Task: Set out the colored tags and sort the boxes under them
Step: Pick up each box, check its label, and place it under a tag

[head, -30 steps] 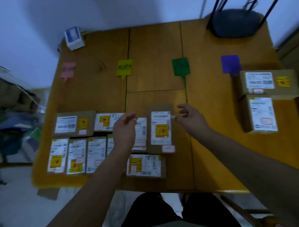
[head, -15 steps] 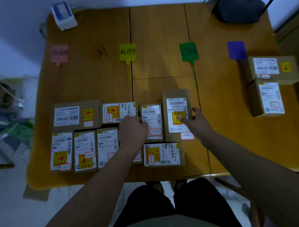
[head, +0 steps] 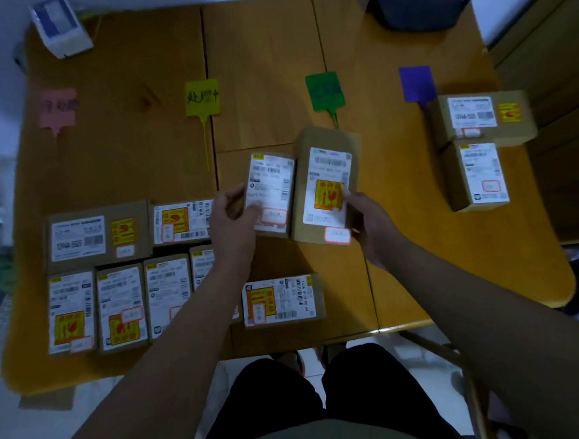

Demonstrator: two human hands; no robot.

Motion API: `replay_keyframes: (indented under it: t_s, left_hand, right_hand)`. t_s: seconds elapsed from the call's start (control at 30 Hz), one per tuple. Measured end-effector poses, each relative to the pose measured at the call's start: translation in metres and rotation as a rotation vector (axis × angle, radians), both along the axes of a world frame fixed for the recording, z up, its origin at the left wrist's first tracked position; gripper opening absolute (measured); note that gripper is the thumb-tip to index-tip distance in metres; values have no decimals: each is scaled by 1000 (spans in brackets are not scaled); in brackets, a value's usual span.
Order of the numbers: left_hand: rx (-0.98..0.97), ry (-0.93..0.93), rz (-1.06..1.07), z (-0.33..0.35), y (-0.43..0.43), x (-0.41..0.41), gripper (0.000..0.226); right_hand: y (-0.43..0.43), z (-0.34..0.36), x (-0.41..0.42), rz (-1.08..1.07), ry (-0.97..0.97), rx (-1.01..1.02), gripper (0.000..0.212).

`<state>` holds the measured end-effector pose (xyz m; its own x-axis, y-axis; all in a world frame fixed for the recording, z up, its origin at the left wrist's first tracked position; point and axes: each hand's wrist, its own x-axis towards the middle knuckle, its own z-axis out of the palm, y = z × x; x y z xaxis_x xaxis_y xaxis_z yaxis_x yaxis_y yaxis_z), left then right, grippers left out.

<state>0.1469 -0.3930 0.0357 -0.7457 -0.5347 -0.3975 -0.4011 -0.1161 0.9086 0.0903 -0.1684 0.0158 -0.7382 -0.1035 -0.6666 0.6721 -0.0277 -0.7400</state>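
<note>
Four tags lie in a row across the table: pink tag (head: 58, 108), yellow tag (head: 202, 97), green tag (head: 325, 91) and purple tag (head: 417, 83). My left hand (head: 232, 218) grips a small white-labelled box (head: 272, 190) by its lower left corner. My right hand (head: 368, 221) holds a taller brown box (head: 328, 184) with a yellow sticker, just below the green tag. Two boxes (head: 479, 119) (head: 478, 174) lie under the purple tag. Several boxes (head: 96, 234) sit grouped at the front left, and one box (head: 283, 299) lies in front of my hands.
A blue-and-white small carton (head: 61, 28) stands at the table's back left corner. A dark round object (head: 418, 4) with thin rods sits at the back right. The wooden table (head: 139, 153) ends near my legs. A wooden cabinet stands to the right.
Both hands have taken hold of boxes and moved them up the table toward the green tag. The left hand's small box has left the group. The camera has tilted down slightly.
</note>
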Motion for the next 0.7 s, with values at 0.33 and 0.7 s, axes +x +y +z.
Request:
replay_keyframes:
  t_s: [0.33,0.7]
  left_hand:
    - [245,242,-79,89,-29,-32,54]
    - [173,449,-150,203,-39,-32,61]
  right_hand:
    - [13,116,-50,104,303,-134,54]
    - [10,233,-66,183,480,-208,47]
